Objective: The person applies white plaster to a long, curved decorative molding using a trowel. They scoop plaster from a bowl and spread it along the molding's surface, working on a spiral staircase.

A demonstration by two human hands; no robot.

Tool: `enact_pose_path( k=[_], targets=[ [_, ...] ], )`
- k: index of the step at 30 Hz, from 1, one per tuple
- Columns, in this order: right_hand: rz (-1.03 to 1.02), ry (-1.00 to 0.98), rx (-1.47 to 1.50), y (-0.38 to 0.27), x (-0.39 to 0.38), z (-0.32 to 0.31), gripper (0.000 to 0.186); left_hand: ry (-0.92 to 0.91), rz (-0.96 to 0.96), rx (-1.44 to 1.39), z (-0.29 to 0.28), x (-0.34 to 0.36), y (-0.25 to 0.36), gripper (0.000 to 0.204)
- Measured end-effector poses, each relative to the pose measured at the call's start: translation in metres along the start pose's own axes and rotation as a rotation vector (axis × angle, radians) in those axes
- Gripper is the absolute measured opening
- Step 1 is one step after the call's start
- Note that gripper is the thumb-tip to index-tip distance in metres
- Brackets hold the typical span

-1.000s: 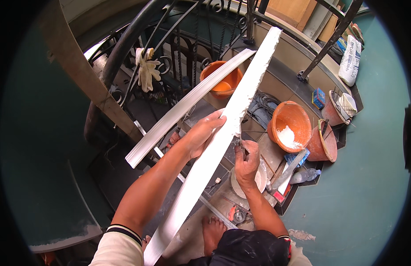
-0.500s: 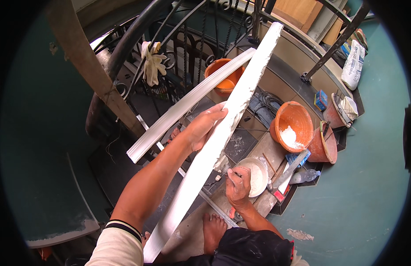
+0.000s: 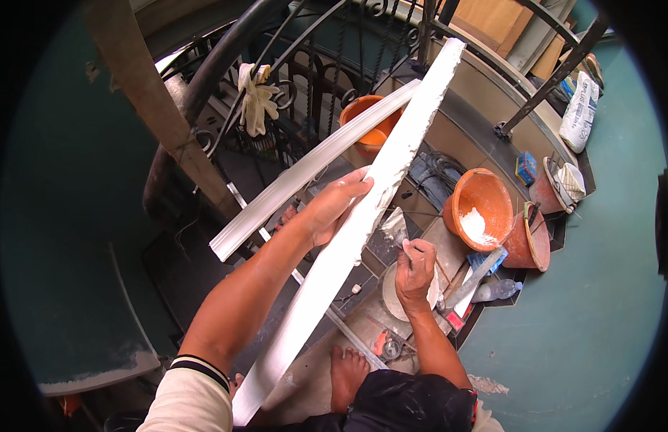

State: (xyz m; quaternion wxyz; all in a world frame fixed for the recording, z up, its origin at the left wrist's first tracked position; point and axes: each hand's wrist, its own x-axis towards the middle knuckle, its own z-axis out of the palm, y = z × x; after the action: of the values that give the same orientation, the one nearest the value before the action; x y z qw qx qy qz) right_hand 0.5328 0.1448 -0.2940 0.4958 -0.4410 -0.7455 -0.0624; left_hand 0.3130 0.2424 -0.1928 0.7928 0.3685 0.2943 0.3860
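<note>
My left hand grips a long white plaster moulding strip near its middle; the strip runs from lower left up to the upper right, its top coated in wet plaster. My right hand holds a putty knife with plaster on its blade, just right of the strip and above a round white plaster board. A second white moulding lies on the railing behind the first.
Orange bowls stand about: one with white plaster, one behind the mouldings, another at right. A black iron railing with gloves hung on it curves across the top. My bare foot rests on the step. A sack leans far right.
My right hand dipped down to the round plaster board and has come back up with plaster on the knife blade. The left hand keeps its grip on the strip.
</note>
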Motion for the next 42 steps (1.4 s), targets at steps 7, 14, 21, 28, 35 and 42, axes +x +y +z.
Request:
enact_pose_path(
  k=[7, 14, 21, 28, 35, 42],
  targets=[
    [-0.202, -0.054, -0.042, -0.017, 0.005, -0.003, 0.061, -0.023, 0.016, -0.073, -0.010, 0.006, -0.008, 0.049],
    [-0.004, 0.136, -0.133, 0.022, 0.048, 0.008, 0.049, -0.034, -0.015, -0.030, 0.002, 0.001, -0.005, 0.055],
    [0.123, 0.076, -0.081, 0.022, 0.038, 0.007, 0.036, -0.025, -0.020, -0.021, 0.011, 0.001, -0.004, 0.055],
    [0.556, -0.009, 0.300, 0.007, 0.077, -0.026, 0.023, 0.084, -0.028, 0.112, 0.021, -0.011, 0.010, 0.058],
    [0.431, -0.249, 0.252, -0.025, 0.076, -0.058, 0.024, 0.134, 0.021, 0.130, 0.018, -0.004, 0.007, 0.056],
    [0.723, -0.143, 0.441, 0.030, 0.109, -0.059, 0.021, 0.152, -0.002, 0.152, 0.016, -0.008, 0.010, 0.058]
  ],
)
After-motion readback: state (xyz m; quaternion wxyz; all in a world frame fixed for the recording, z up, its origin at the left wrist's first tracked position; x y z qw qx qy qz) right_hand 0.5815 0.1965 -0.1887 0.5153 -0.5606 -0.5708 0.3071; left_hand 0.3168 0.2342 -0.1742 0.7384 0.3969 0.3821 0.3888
